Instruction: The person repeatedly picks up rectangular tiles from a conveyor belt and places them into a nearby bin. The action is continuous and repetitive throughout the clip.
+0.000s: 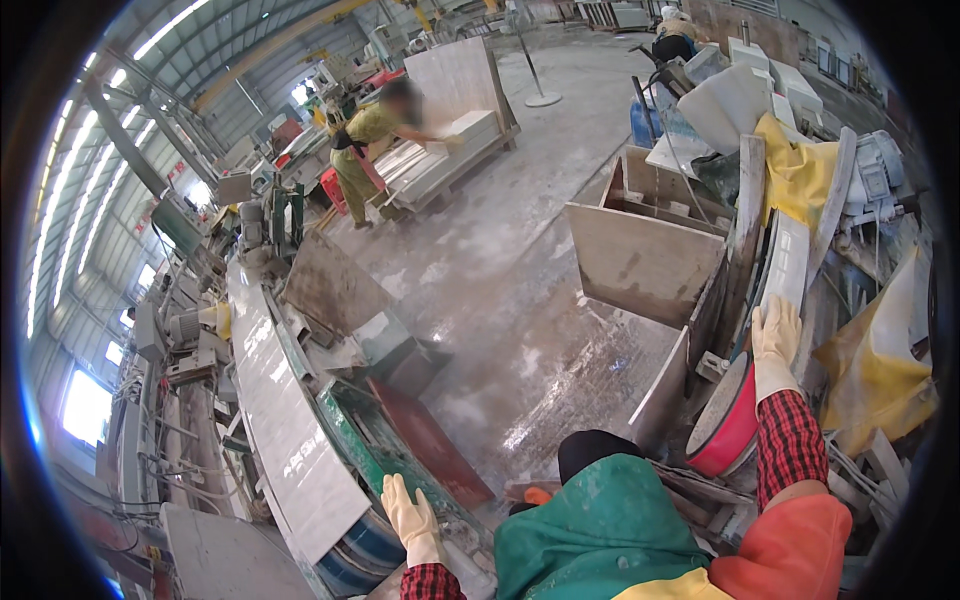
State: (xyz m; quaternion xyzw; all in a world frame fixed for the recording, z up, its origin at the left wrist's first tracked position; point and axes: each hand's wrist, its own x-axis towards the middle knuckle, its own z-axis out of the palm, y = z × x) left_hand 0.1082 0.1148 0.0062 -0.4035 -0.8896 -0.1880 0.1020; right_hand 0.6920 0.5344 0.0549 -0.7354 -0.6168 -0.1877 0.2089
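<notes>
My left hand, in a cream rubber glove, is open with fingers stretched out. It is beside the right edge of a long, pale, glossy stone slab on the left-hand machine; whether it touches the edge I cannot tell. On the other side, my right hand, gloved alike, lies flat and open at the near end of a narrow pale stone strip. Just below that hand is a large pink-rimmed wheel. Under the slab's near end sits a blue roller.
Between the machines is wet floor. Upright boards form a box ahead right. A co-worker bends over stacked pale slabs farther off; another person is at the far right. Yellow sheeting and a motor stand right.
</notes>
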